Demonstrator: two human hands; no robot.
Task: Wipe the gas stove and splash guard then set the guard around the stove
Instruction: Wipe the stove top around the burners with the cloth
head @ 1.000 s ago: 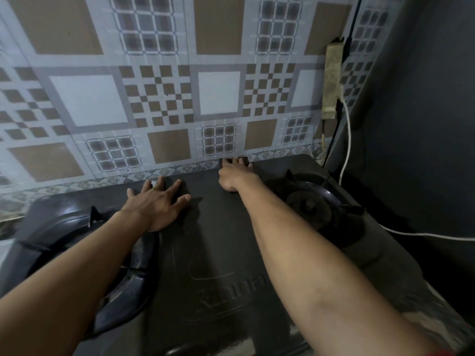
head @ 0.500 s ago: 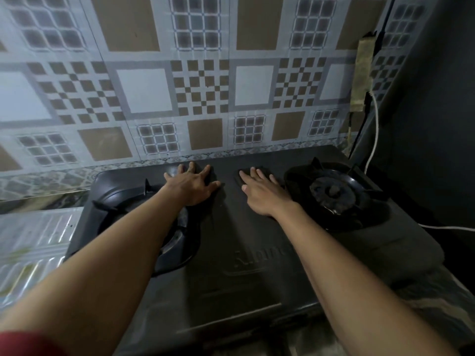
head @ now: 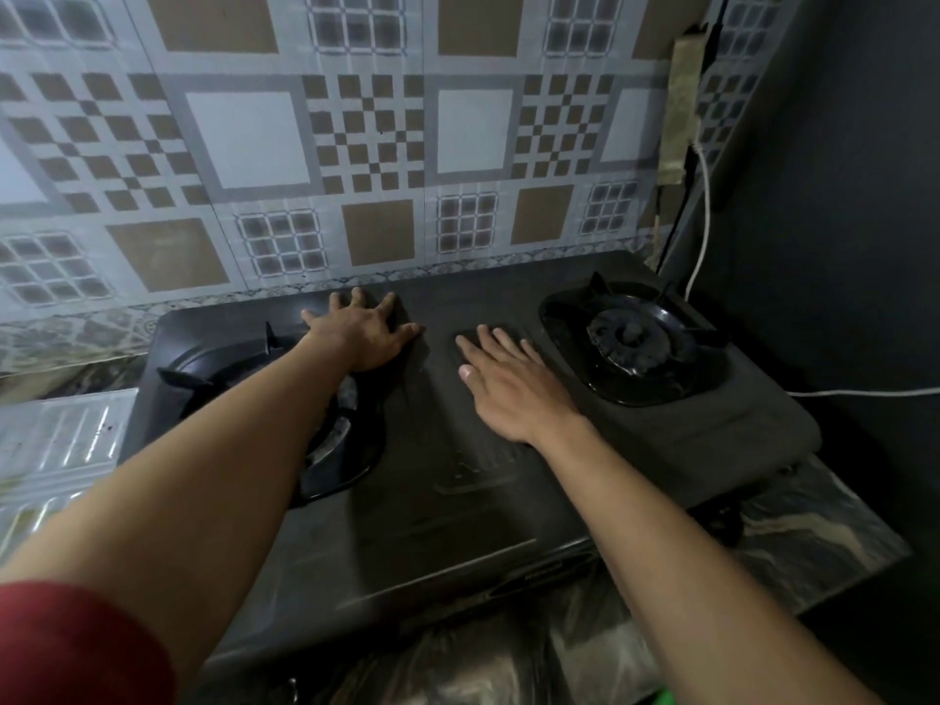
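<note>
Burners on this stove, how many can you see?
2. The right burner sits uncovered at the stove's right; the left burner lies partly hidden under the left forearm.

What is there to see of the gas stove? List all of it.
The gas stove is a dark, matte two-burner tabletop unit, apparently metal, with rounded corners and a faint embossed logo mid-panel. It sits level on a marbled countertop, rear edge at the patterned wall. The right burner and its black pan support show fully; a forearm hides part of the left burner; neither is lit. The left hand and right hand lie flat on the middle panel, fingers straight.
</note>
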